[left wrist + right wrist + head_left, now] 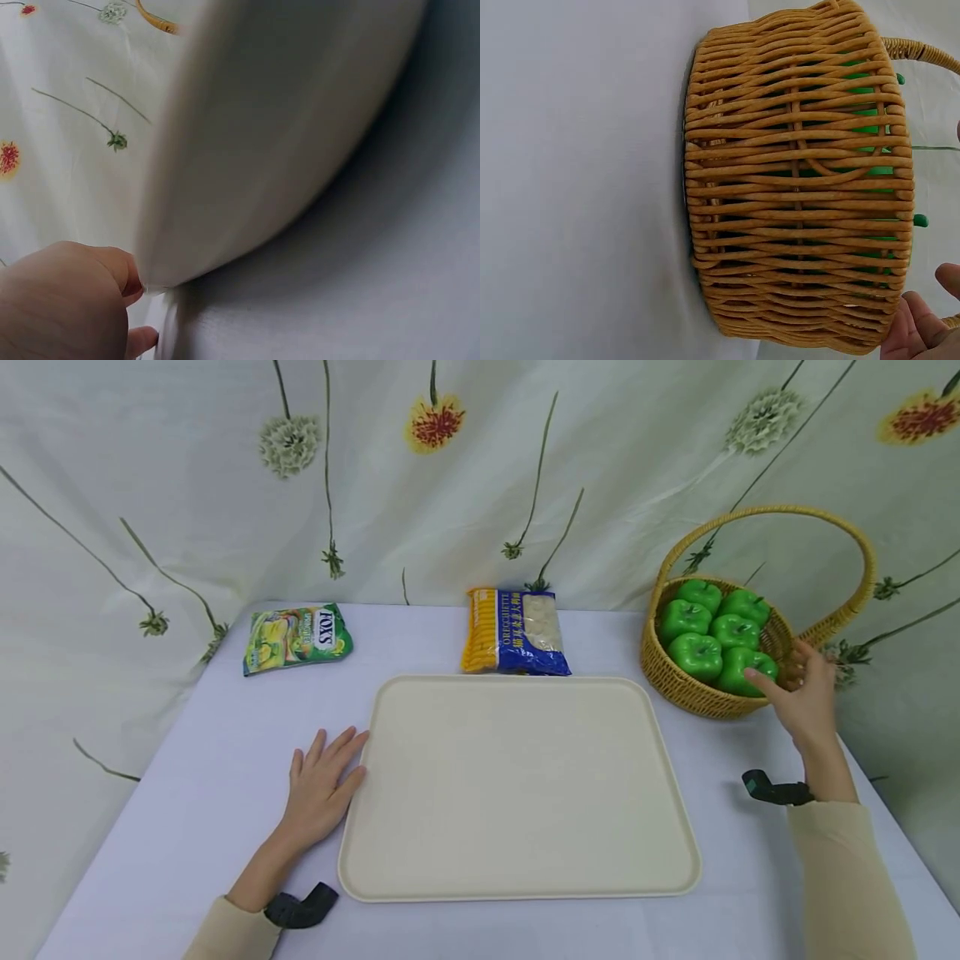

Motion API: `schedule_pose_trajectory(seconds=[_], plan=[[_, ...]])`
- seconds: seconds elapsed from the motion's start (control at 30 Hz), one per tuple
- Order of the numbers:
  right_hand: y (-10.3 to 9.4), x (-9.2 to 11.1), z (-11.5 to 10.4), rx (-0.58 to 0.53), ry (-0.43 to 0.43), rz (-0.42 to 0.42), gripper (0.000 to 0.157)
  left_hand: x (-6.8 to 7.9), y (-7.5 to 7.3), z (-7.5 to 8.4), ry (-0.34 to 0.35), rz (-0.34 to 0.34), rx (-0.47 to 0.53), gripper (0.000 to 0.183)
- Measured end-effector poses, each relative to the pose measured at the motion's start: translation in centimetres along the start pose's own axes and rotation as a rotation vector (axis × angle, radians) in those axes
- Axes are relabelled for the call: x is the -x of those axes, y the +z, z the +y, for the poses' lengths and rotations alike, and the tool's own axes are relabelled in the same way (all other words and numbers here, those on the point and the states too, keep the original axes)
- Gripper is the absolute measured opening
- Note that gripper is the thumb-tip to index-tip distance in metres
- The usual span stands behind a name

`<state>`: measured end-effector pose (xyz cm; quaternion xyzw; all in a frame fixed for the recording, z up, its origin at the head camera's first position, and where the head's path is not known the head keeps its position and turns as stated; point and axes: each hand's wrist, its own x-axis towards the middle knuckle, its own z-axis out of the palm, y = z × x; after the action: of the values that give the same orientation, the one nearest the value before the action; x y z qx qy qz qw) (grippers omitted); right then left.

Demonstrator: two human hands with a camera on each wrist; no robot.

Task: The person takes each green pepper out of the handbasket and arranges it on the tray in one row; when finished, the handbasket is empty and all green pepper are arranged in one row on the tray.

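Note:
My left hand (318, 789) lies with spread fingers at the left rim of a cream tray (517, 787). In the left wrist view, the tray's underside edge (247, 172) looms close beside the hand (67, 300). At the back right, a wicker basket (684, 690) holds several green apples (695, 656). My right hand (808, 706) is at the basket's near right rim, by the foot of its handle. Its thumb is extended over the nearest apple, apart from the fingers. Those fingers (909, 330) are partly hidden by the wicker in the right wrist view.
Behind the tray lies a yellow and blue pasta bag (517, 632). A green FOX'S candy bag (297, 639) rests at the back left of the white-covered table (217, 760). Flower-printed cloth (450, 502) hangs behind. The basket's tall handle (780, 512) arches over the apples.

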<state>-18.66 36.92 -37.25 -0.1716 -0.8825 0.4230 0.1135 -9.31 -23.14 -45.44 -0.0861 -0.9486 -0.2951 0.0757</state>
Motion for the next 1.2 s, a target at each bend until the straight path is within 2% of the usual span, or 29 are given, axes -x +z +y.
schedule_pose_trajectory(seconds=[0.37, 0.6, 0.97, 1.2], plan=[[0.75, -0.35, 0.56, -0.03, 0.019, -0.025, 0.086, 0.04, -0.1, 0.07, 0.008, 0.011, 0.001, 0.047], [0.78, -0.36, 0.79, 0.012, 0.021, -0.05, 0.088, 0.06, -0.05, -0.04, 0.018, 0.019, -0.003, 0.047], [0.93, -0.32, 0.82, 0.168, -0.111, -0.047, 0.08, 0.05, -0.11, -0.16, 0.01, 0.006, -0.009, 0.047], [0.58, -0.38, 0.8, 0.186, -0.107, -0.049, 0.085, -0.02, -0.08, -0.11, 0.015, 0.015, -0.01, 0.047]])
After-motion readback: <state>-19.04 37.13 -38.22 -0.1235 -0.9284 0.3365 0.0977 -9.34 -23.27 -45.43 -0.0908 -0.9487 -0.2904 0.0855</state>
